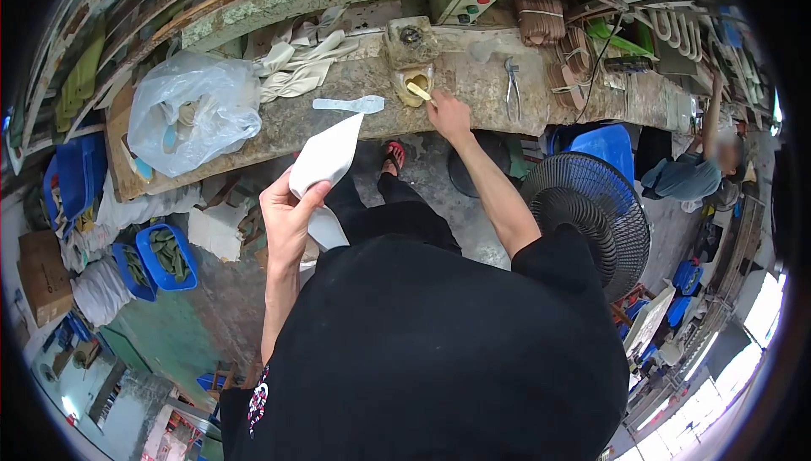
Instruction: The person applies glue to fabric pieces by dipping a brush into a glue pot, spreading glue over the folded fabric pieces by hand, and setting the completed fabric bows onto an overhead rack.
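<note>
My left hand [291, 212] is closed around a smooth white shoe upper piece [329, 157], held up in front of the bench with its pointed end toward the far side. More white material shows below the fingers, partly hidden. My right hand [449, 115] reaches over the bench edge, its fingers pinching a pale yellow brush [420, 92]. The brush's far end lies in or over a small pot [401, 83] with yellowish contents. Between the hands, a pale bluish insole-shaped strip [348, 105] lies on the bench.
A clear plastic bag [196, 115] and white strap pieces [296, 68] cover the bench's left. Pliers [512, 89] and brown soles [568, 81] lie right. A black fan [591, 216] stands near my right elbow. Another person [688, 176] is farther right.
</note>
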Tool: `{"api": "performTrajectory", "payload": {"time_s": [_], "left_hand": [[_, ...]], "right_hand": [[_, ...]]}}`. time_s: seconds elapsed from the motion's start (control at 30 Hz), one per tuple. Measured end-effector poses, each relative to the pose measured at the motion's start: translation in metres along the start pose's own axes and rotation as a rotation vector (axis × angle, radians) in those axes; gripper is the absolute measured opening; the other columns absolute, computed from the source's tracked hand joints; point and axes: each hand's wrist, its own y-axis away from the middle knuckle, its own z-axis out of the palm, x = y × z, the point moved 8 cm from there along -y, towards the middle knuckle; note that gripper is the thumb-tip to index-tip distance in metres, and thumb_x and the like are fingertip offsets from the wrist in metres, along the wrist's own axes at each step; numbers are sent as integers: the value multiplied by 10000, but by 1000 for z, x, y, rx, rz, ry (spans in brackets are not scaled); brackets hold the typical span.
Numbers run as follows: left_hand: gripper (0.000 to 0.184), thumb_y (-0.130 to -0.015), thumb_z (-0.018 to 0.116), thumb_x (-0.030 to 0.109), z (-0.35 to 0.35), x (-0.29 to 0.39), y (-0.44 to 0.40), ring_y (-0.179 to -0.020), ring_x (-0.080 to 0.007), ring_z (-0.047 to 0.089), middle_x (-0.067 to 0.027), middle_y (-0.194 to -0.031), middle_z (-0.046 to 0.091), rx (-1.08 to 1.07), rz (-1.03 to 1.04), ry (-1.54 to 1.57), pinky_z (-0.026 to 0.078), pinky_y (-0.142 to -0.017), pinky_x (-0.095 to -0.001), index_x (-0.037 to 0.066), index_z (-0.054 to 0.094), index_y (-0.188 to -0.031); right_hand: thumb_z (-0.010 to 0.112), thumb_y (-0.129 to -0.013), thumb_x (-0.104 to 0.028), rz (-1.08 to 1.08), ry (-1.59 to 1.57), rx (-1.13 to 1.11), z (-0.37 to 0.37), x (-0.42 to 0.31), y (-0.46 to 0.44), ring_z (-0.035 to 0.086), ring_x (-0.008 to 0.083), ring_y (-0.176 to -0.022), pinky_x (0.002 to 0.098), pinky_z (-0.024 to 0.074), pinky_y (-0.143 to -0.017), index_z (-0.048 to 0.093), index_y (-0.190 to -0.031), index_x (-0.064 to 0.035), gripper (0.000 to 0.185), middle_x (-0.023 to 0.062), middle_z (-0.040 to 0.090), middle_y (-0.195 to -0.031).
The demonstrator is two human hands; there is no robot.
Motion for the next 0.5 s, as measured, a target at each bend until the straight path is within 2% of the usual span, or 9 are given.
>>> {"api": "performTrajectory", "payload": {"time_s": [0.1,0.2,0.27,0.3,0.33,0.4,0.43,0.5], "left_hand": [[237,-882,771,46,4,6,0,-706,-38,564,23,-841,671,8,13,-26,443,-644,-205,-15,736,-1108],[181,-904,757,77,4,3,-1,-691,-38,547,20,-841,669,-19,-36,6,429,-631,-214,-18,738,-1057],[155,-915,747,90,-5,-9,-1,-680,-38,533,15,-839,661,-30,-71,35,417,-620,-217,-17,733,-1026],[138,-927,737,103,-7,-16,-1,-669,-38,519,11,-838,653,-39,-107,65,406,-609,-219,-17,728,-995],[138,-927,737,103,-4,-15,-1,-669,-38,519,11,-838,653,-39,-109,67,406,-609,-219,-17,728,-995],[113,-941,717,104,1,-9,-1,-648,-39,494,13,-807,628,-43,-93,102,384,-591,-224,-8,716,-949],[113,-941,717,104,3,-8,1,-648,-39,494,13,-807,628,-43,-94,95,384,-591,-224,-8,716,-949],[115,-949,707,107,7,-3,0,-645,-41,495,19,-797,620,-30,-72,43,385,-589,-223,-3,719,-980]], "right_hand": [[650,-905,-294,1,-77,-7,-4,1,2,708,386,-826,510,569,-704,650,-977,-88,218,170,724,-935],[664,-886,-333,105,-199,-61,-2,9,5,704,396,-853,507,560,-730,702,-983,-99,256,188,733,-909],[671,-876,-357,-40,-431,-272,8,-6,12,698,402,-876,492,551,-755,739,-1011,-116,284,194,737,-894],[662,-890,-341,54,-455,-221,9,0,13,710,382,-874,453,551,-754,745,-1015,-105,280,181,738,-900],[662,-890,-341,55,-453,-223,16,7,14,710,382,-874,453,551,-754,745,-1015,-105,280,181,738,-900],[658,-904,-321,289,-519,-43,13,31,11,724,340,-849,426,551,-740,736,-1002,-85,266,169,738,-876],[655,-913,-300,229,-475,-180,20,21,16,729,305,-804,409,549,-712,734,-997,-75,252,157,736,-840],[656,-913,-301,210,-576,-195,22,13,22,728,302,-791,408,550,-706,735,-997,-77,252,151,737,-834]]}}
